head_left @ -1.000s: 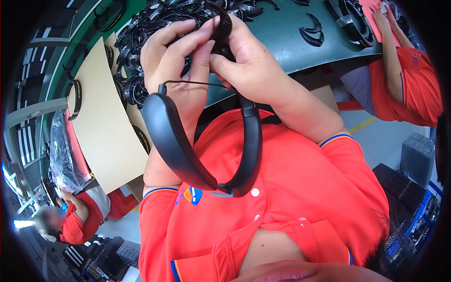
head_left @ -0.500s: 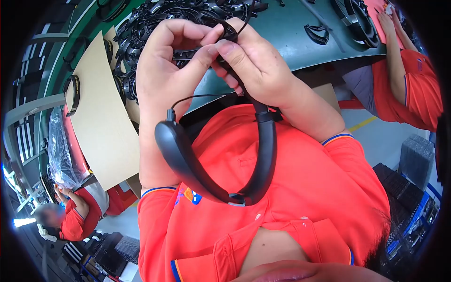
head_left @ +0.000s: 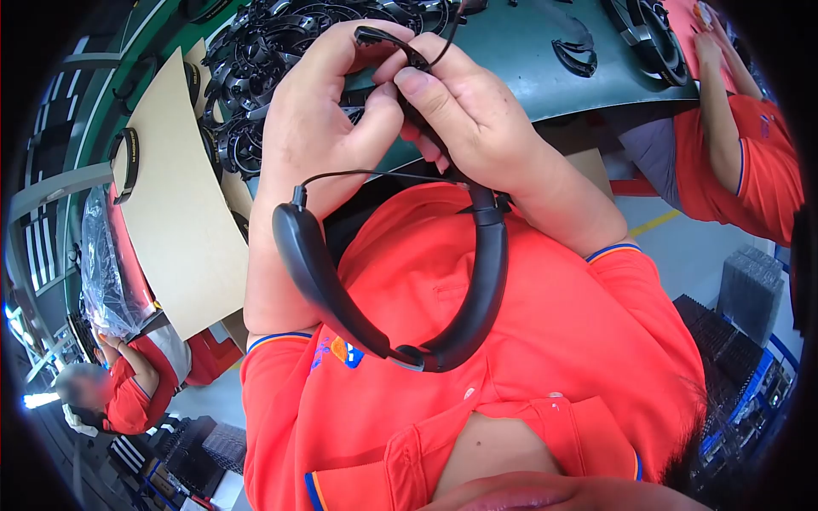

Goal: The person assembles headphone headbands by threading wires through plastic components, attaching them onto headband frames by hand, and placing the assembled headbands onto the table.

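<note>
A black headband (head_left: 477,315) hangs in a U shape in front of the red shirt, its free left end trailing a thin black cable (head_left: 366,173). The other arm of the headband runs up into my right hand (head_left: 477,115), which is closed round it, thumb laid on top. Between both hands stands a small curved black piece (head_left: 388,36), with a thin cable rising beside it. My left hand (head_left: 319,123) is closed at the same spot, its thumb against the black part below the curved piece. The fingertips behind are partly hidden.
Many black curved parts (head_left: 256,77) are heaped on the green table (head_left: 520,60) at the upper left. Another curved part (head_left: 575,58) and a large headband (head_left: 652,43) lie to the right. Cardboard (head_left: 183,204) stands left. Co-workers are at both sides.
The headband has swung a little to the right and lower since the first frame. The small curved piece has turned from upright to slanting leftward, and my right thumb has moved up onto it.
</note>
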`<state>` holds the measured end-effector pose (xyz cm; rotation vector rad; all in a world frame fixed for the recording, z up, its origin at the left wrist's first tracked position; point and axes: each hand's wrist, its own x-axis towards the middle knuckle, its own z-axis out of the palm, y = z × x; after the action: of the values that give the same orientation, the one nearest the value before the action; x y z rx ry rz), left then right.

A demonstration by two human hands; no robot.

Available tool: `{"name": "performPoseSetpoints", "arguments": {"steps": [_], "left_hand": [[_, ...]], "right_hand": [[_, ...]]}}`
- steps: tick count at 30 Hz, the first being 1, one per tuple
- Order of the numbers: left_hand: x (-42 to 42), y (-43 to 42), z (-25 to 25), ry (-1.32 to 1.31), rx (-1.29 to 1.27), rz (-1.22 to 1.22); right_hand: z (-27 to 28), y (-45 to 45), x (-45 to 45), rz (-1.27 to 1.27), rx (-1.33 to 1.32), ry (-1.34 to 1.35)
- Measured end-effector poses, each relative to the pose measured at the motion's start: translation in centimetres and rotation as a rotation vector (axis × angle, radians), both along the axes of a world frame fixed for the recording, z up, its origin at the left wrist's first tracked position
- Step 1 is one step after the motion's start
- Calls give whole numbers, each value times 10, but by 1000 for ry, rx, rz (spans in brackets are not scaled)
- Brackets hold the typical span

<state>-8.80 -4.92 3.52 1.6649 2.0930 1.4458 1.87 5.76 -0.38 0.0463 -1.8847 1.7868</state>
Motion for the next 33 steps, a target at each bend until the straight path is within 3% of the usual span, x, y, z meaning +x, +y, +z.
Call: {"name": "performPoseSetpoints", "arguments": {"steps": [3, 5, 8, 15, 18, 21, 23, 27, 29, 33], "left_hand": [[2, 0, -1, -32, -26, -80], [7, 3, -5, -256, 207, -130], [9, 5, -6, -58, 210, -47], [6, 5, -13, -52, 250, 1], [11, 6, -16, -31, 288, 45], [14, 7, -16, -127, 397, 33], [15, 8, -15, -220, 414, 34], [15, 10, -14, -163, 416, 7], [12, 11, -14, -130, 447, -9], [11, 10, -14, -64, 489, 2]], "right_hand": [[6, 1, 4, 3, 22, -92], [8, 1, 5, -30, 14, -149], [10, 0, 6, -112, 69, -133], [13, -1, 7, -66, 13, -197], [7, -3, 4, -137, 77, -60], [7, -3, 7, -77, 5, -51], [8, -3, 10, 33, -186, -101], [0, -4, 7, 66, -321, -16], [4, 0, 8, 44, -175, -12], [3, 0, 5, 17, -132, 21]]}}
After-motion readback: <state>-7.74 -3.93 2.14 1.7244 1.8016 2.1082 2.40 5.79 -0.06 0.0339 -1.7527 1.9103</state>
